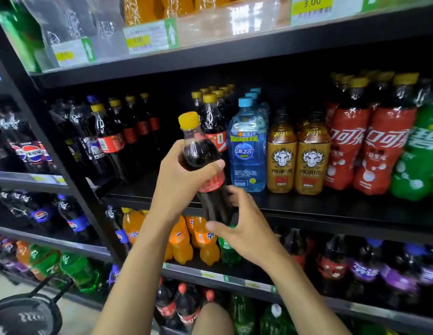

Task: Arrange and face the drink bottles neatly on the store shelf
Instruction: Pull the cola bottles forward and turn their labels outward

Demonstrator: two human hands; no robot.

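Note:
A cola bottle (198,151) with a yellow cap and red label is held tilted in front of the middle shelf (331,211). My left hand (179,180) grips its upper body, thumb across the front. My right hand (244,228) holds its lower end, fingers curled round the base. Behind it on the shelf stand more yellow-capped cola bottles (213,122), a row of blue water bottles (247,151), two gold energy drink bottles (297,158), red-wrapped cola bottles (365,146) and a green soda bottle (418,160). Further yellow-capped cola bottles (114,136) stand at the shelf's left.
An open gap of shelf lies between the left cola bottles and the central ones. The shelf above (210,54) carries price tags. Orange soda bottles (201,238) and other drinks fill the lower shelves. A black basket (29,310) sits on the floor at lower left.

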